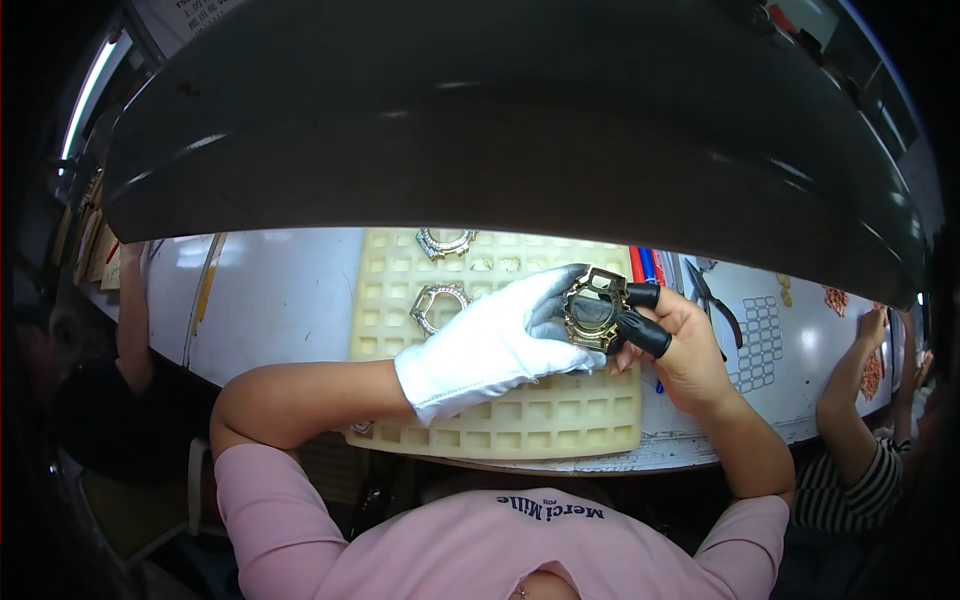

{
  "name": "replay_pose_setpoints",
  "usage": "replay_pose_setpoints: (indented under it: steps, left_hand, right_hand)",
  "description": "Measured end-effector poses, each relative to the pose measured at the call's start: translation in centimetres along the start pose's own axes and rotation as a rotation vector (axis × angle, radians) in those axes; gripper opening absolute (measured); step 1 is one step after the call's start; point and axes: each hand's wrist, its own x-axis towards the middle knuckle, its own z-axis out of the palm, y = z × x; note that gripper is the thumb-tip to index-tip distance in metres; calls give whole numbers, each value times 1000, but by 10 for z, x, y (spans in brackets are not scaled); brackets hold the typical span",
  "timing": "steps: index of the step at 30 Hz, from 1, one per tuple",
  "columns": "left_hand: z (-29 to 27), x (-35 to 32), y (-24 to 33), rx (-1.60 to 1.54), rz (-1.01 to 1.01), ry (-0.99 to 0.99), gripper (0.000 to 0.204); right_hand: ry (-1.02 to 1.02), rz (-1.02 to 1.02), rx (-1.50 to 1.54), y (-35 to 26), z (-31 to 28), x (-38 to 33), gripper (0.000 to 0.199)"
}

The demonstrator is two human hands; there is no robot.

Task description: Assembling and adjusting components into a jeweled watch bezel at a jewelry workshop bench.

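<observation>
Right now the case (585,334), a gold-toned watch frame, is up in both my hands above the tray, its open face tipped toward me. My left hand (490,340), in a white glove with grey fingers, is closed around its left side. My right hand (692,350) grips the right edge with thumb and forefinger, both in black cots (643,334), the other fingers curled below. I'd judge this a checking or turning step, a close look at the rim rather than a placement. The next move calls for one hand keeping firm hold while the other shifts, with little pressure on the edge. Under my hands lies the cream tray (590,441) of square pockets; a second case (420,303) sits on it just left of my glove, and a third case (437,250) near its far edge. Right of the tray are a red pen (637,266), a blue pen (648,268), pliers (722,312) and a grid of clear squares (757,345). Farther right, a co-worker's hand (873,326) is near some copper-coloured bits (870,377). A dark hood (500,140) hides the table's far side.
</observation>
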Motion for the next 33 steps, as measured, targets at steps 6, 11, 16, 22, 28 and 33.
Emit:
replay_pose_setpoints:
  steps: [6, 11, 16, 22, 28, 33]
  left_hand:
    - [1, -2, 2, -35, -33, -6, 47]
    - [1, -4, 5, -147, -105, 10, 44]
    - [-2, -2, 3, -187, -149, -112, 74]
    - [-1, 0, -3, -126, -15, 3, 76]
    - [-1, 1, 2, 75, 54, 20, 73]
    - [1, -3, 2, -53, 28, 50, 75]
  right_hand:
    - [-18, -20, -133, -2, 1, -4, 22]
    - [-65, -73, -73, 1, 0, -3, 28]
    - [38, -520, -586, 4, 1, -4, 33]
    - [76, -639, -832, 1, 5, -4, 41]
    - [108, -414, -543, 8, 3, -4, 44]
    - [35, -311, -258, 9, 3, -2, 36]
